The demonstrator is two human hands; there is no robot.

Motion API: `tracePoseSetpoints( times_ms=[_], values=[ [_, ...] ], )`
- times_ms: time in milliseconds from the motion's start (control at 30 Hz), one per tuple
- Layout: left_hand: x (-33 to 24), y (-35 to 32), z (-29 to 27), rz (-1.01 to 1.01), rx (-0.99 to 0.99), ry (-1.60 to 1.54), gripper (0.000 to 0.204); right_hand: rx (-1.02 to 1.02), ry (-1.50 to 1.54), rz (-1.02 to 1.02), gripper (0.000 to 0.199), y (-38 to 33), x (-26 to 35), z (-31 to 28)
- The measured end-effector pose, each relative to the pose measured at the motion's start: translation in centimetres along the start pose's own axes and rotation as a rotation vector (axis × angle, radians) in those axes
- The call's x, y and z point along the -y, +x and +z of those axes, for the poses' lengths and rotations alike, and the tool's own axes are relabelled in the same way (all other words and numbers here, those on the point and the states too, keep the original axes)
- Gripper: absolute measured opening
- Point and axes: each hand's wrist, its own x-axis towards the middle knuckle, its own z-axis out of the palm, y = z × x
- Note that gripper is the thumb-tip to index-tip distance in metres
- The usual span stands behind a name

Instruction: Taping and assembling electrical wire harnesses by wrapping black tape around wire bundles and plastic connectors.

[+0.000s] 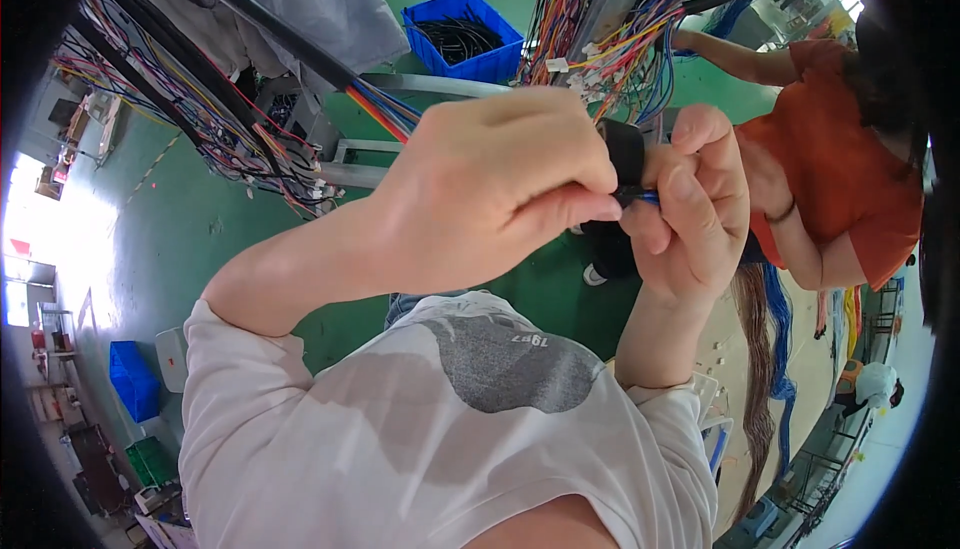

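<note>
My left hand (490, 189) is closed, its thumb and forefinger pinching a short black strip of tape (628, 192). Just beyond those fingertips is a black roll of tape (622, 152), between my two hands. My right hand (700, 209) has its fingers curled around a blue wire (650, 198), which meets the black strip. Whether the right fingers also touch the roll is hard to see. Behind my left hand, red, orange and blue wires (378, 114) come out of a long black sleeve (270, 24); their far ends are hidden by that hand.
Colourful wire bundles (570, 19) hang from a metal frame ahead, with more (200, 109) at the left. A blue crate (465, 37) of black pieces stands on the green floor. A person in orange (830, 169) works at the right, beside a table (805, 349) with brown and blue wires.
</note>
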Motion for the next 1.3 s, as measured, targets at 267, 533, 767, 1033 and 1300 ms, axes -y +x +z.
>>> tracePoseSetpoints(
  times_ms=[267,533,767,1033,1300],
  values=[
    [-1.2,0.2,-1.2,-0.297,0.084,-0.088,0.015,0.053,-0.031,-0.048,0.023,0.3,-0.2,-1.2],
    [-1.9,0.3,-1.7,-0.551,0.197,-0.26,0.009,-0.003,-0.093,-0.037,0.022,-0.5,-0.1,-1.5],
    [-1.6,3.0,-3.7,-0.943,0.526,-0.424,0.01,0.011,-0.145,-0.026,0.022,-0.1,0.0,-1.4],
    [-0.1,4.2,-4.8,-0.852,0.81,-0.241,0.013,0.059,-0.134,-0.031,0.022,-0.4,-0.8,-2.0],
    [-0.9,4.6,-4.5,-0.963,0.836,-0.311,0.018,0.046,-0.344,-0.1,0.019,-1.2,-1.9,-2.7]
  ],
)
